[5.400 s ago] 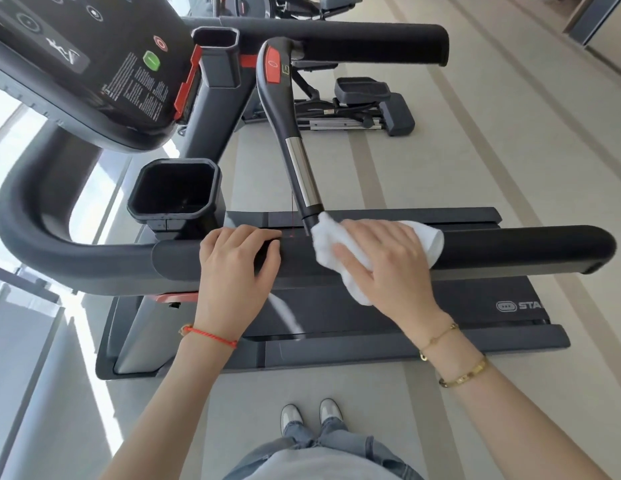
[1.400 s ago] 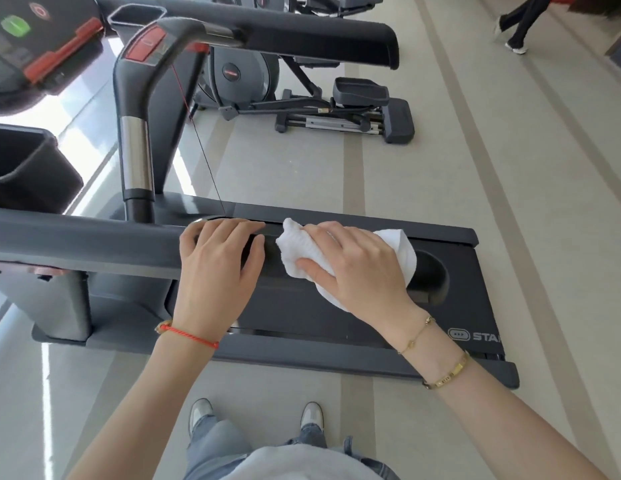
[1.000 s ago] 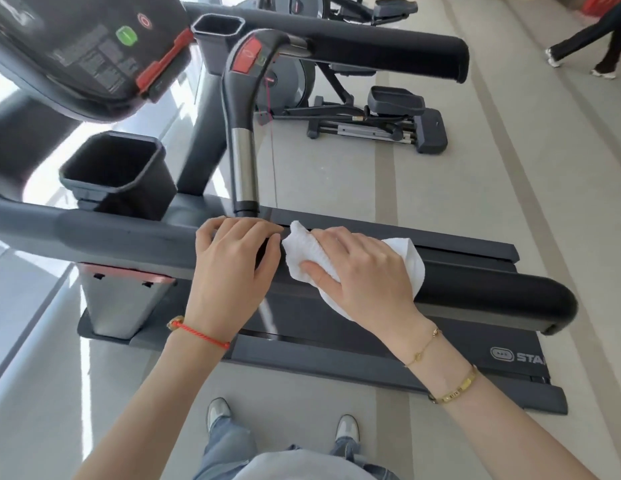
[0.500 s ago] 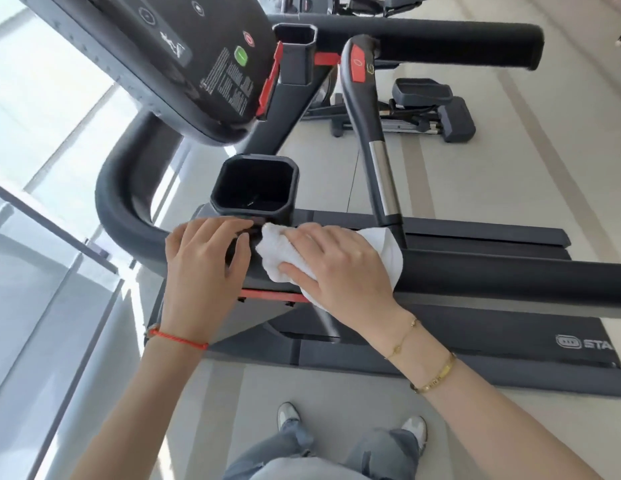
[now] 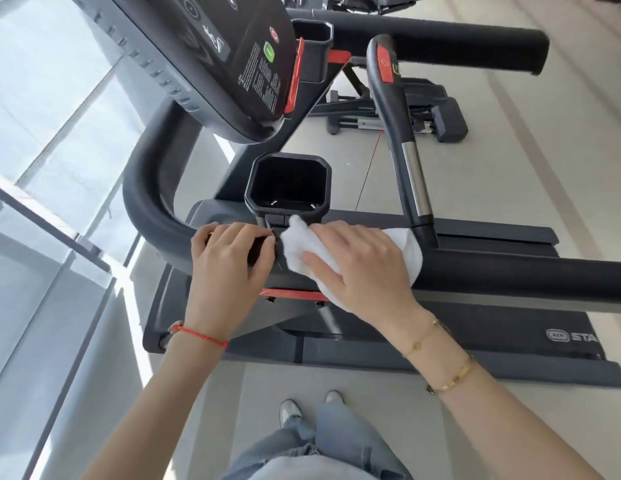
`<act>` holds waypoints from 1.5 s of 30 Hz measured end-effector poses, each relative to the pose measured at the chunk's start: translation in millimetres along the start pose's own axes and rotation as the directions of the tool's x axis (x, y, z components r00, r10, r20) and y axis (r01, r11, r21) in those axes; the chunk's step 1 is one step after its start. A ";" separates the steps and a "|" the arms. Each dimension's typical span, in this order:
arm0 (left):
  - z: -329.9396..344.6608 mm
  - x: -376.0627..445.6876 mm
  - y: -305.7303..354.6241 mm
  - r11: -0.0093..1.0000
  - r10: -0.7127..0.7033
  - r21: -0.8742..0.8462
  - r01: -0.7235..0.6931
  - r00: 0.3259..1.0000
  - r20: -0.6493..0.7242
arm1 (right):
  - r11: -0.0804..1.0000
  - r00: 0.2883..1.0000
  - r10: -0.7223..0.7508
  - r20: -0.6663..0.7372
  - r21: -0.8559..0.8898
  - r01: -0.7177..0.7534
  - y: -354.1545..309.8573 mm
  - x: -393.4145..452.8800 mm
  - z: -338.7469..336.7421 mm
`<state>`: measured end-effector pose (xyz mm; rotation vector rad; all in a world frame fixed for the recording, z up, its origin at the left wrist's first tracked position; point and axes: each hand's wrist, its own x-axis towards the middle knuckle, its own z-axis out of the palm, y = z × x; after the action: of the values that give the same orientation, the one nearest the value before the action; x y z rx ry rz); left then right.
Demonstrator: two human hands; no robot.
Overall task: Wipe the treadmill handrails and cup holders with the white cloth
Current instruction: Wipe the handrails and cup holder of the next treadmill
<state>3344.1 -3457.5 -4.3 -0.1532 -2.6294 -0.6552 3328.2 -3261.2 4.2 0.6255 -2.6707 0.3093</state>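
Right hand (image 5: 361, 268) lies flat on the white cloth (image 5: 302, 251), its grip spread and pressing the cloth onto the near handrail (image 5: 510, 275); cloth bunched under the palm, one corner poking out toward the left hand (image 5: 229, 265); left grip wrapped over the same handrail just beside the cloth, fingers curled around the bar; the open cup holder (image 5: 288, 183) stands directly beyond both grips, its base touching the cloth's far edge; the console (image 5: 212, 53) hangs above and beyond the left grip.
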 end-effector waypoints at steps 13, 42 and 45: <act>-6.0 15.9 -2.3 0.992 -0.077 -0.101 0.072 0.996 -0.050 | 0.976 0.992 0.113 0.052 0.180 -0.120 49.7 -10.8 -23.8; 15.0 103.6 -28.6 0.962 -0.241 -0.099 0.255 0.961 0.135 | 0.916 0.832 -0.295 0.469 0.388 0.106 50.1 187.3 59.1; 12.2 105.7 -32.7 0.968 -0.216 -0.092 0.231 0.964 0.154 | 0.910 0.856 -0.222 0.467 0.414 0.010 72.6 169.8 55.2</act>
<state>3237.3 -3480.1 17.4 0.0701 -2.7747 -0.8958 3136.5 -3278.5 14.6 1.1321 -3.0676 0.7658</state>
